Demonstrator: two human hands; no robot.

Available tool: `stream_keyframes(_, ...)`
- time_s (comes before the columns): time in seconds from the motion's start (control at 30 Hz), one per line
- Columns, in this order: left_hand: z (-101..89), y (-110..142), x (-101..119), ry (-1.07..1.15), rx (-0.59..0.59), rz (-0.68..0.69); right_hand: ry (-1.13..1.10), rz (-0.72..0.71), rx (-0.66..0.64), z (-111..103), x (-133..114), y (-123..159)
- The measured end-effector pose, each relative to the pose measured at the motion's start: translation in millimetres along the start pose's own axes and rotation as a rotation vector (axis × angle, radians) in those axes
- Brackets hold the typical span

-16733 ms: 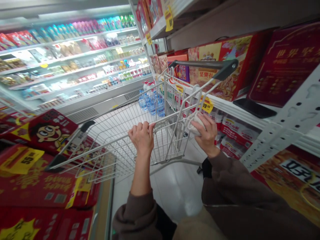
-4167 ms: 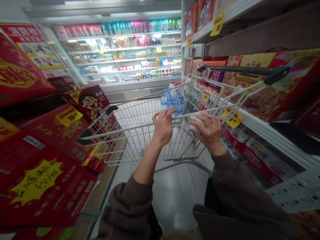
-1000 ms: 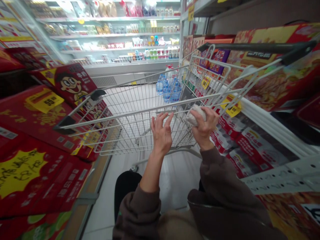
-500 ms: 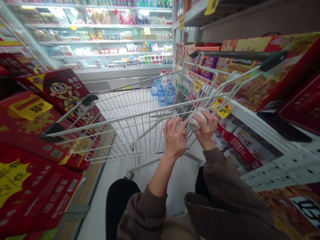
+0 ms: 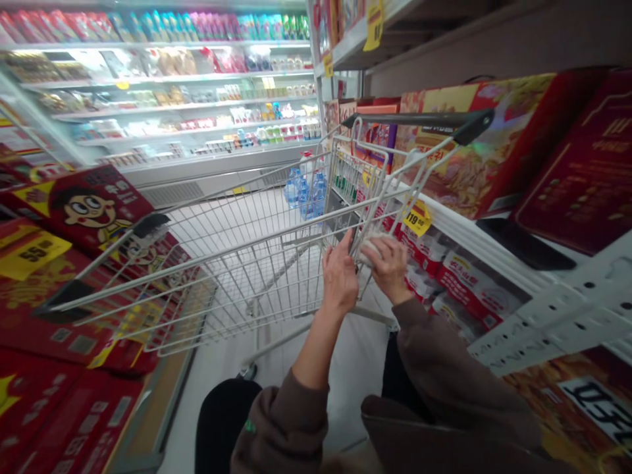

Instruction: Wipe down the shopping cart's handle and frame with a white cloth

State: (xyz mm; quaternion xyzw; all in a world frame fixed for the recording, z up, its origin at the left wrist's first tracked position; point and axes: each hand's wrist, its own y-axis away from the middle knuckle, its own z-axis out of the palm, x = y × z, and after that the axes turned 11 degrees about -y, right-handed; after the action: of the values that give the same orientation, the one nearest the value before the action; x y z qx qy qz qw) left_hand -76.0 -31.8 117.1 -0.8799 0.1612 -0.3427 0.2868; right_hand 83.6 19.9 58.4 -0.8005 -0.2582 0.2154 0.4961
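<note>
A wire shopping cart [image 5: 276, 230] with a dark handle bar stands across the aisle before me. My left hand [image 5: 340, 276] is at the near rear corner of its basket, fingers curled at the wires and the index finger stretched up along them. Just right of it, my right hand [image 5: 390, 263] is closed on a crumpled pale grey cloth [image 5: 371, 250], pressed against the upright wires at the cart's handle end. The palm covers part of the cloth.
Red gift boxes [image 5: 93, 204] are stacked on the left. A shelf of boxes [image 5: 454, 138] with a yellow price tag [image 5: 417, 216] runs close on the right. Blue water bottles [image 5: 306, 191] stand on the floor beyond the cart, before a lit refrigerated case [image 5: 192, 158].
The view has shifted, so the cart and both hands appear further left. My right hand has moved lower with the cloth and covers more of it. The left index finger points more upright.
</note>
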Motion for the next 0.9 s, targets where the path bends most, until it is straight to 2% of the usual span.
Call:
stream_keyframes(0.1,4.8,1,-5,0.001,-0.007,-0.013,-0.05,-0.023,-0.117,-1,-6,12)
stream_keyframes(0.13,6.1,1,-7,-0.004,-0.008,-0.007,-0.056,-0.01,-0.105,-5,-5,10)
stream_keyframes(0.27,11.3,2,-8,-0.04,0.001,0.007,-0.008,0.102,0.108,-20,9,-21)
stream_keyframes(0.33,13.2,2,-7,-0.055,0.015,0.002,0.011,0.146,0.113,-18,14,-28)
stream_keyframes(0.43,13.3,2,-7,-0.046,0.021,0.008,-0.006,0.132,0.057,-4,9,-4)
stream_keyframes(0.5,11.4,3,-9,-0.037,0.006,0.024,-0.036,0.118,-0.053,4,0,23)
stream_keyframes(0.57,7.9,5,-12,-0.03,-0.007,0.049,-0.082,0.123,-0.118,4,-7,41)
stream_keyframes(0.6,5.6,6,-13,-0.024,-0.001,0.057,-0.094,0.132,-0.106,1,-10,42)
stream_keyframes(0.67,-0.7,8,-15,-0.022,0.058,0.066,-0.104,0.136,-0.007,-7,-11,28)
stream_keyframes(0.77,-14.5,7,-17,-0.077,0.228,0.054,-0.118,0.091,0.154,-15,-8,-16)
stream_keyframes(0.83,-26.3,5,-20,-0.137,0.329,0.038,-0.122,0.081,0.188,-11,-8,-40)
stream_keyframes(0.9,-38.8,3,-25,-0.178,0.39,0.015,-0.134,0.077,0.171,-1,-14,-43)
